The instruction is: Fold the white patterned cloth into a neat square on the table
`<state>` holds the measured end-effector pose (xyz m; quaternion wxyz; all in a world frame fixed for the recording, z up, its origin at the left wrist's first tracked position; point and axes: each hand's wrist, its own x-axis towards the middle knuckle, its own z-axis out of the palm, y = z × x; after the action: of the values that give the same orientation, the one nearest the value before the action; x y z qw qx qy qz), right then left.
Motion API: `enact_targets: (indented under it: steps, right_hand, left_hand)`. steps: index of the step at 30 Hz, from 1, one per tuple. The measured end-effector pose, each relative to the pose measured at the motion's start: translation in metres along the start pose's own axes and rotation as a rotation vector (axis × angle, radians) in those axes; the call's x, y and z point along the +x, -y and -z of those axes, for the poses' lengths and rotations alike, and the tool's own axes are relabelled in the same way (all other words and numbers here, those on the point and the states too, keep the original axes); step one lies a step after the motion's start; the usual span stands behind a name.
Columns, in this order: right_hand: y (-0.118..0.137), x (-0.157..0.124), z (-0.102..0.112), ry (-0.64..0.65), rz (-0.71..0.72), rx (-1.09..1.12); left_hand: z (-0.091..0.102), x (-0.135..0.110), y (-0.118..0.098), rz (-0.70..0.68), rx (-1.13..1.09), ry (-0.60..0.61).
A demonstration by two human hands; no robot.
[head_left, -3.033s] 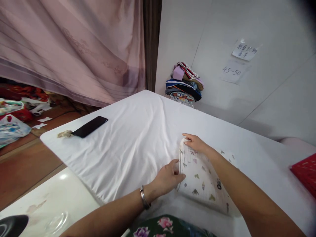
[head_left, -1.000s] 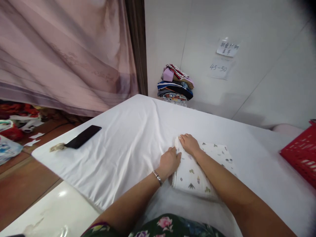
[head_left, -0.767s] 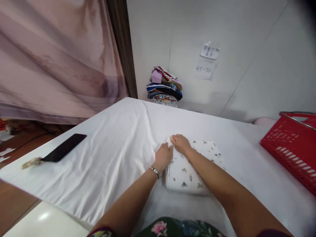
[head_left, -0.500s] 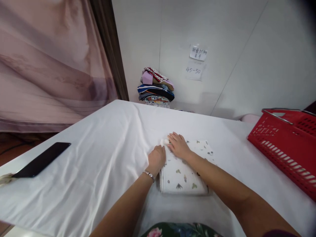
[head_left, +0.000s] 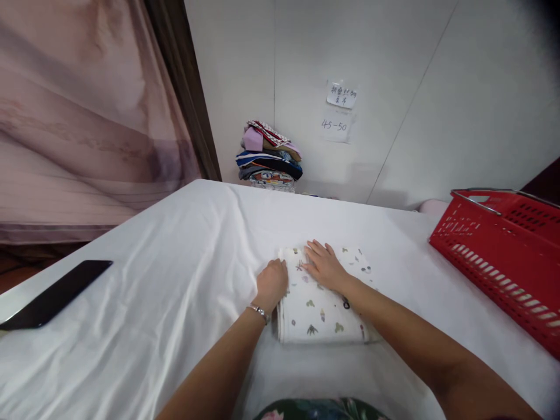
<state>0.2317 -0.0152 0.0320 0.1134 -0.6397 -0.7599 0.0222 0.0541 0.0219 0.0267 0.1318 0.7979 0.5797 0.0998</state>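
Note:
A folded white cloth with small coloured prints (head_left: 321,312) lies flat on the white sheet-covered table (head_left: 184,262) in front of me. My right hand (head_left: 322,266) rests flat on top of the cloth's far part, fingers stretched out. My left hand (head_left: 272,282), with a metal bracelet at the wrist, is curled against the cloth's left edge; whether its fingers grip the edge or only press it is hidden.
A red plastic basket (head_left: 503,245) with a metal handle stands at the right. A black phone (head_left: 55,294) lies near the table's left edge. A stack of folded clothes (head_left: 269,157) sits by the far wall under two paper notes (head_left: 338,111). A pink curtain (head_left: 87,105) hangs at the left.
The view has swung to the right, bringing the red basket in. The cloth has gone from partly lifted at its left edge to lying flat, with my right hand now spread on it.

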Motion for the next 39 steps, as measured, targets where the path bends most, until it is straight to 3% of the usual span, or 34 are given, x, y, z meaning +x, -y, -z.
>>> enact_targets:
  steps: [5,13,16,19,22,28,33,36,39]
  right_hand:
    - [-0.019,-0.012,0.001,0.117,-0.036,-0.004]
    - [-0.037,-0.011,0.009,0.095,-0.079,0.095]
    - [-0.068,-0.023,0.017,-0.022,-0.241,0.085]
    - [-0.104,-0.037,0.020,-0.091,-0.506,0.140]
    - [-0.131,-0.046,0.020,-0.038,-0.712,0.264]
    - [-0.144,-0.038,0.027,0.050,-0.834,0.576]
    - [-0.141,-0.033,0.037,0.102,-0.849,0.952]
    - [-0.132,-0.036,0.047,0.006,-0.746,1.110]
    - [-0.117,-0.041,0.065,-0.090,-0.611,1.121]
  left_hand:
    - [0.002,-0.001,-0.002,0.000,0.016,0.001]
    - [0.003,0.005,0.005,-0.003,-0.049,0.034]
    - [0.006,0.012,0.012,-0.003,-0.102,0.079]
    - [0.009,0.022,0.017,0.022,-0.147,0.081]
    - [0.009,0.034,0.018,0.049,-0.184,0.101]
    - [0.010,0.051,0.012,0.054,-0.198,0.203]
    - [0.010,0.058,0.015,0.054,-0.236,0.228]
    - [0.008,0.063,0.017,0.046,-0.247,0.242]
    - [0.008,0.069,0.020,0.002,-0.302,0.268]
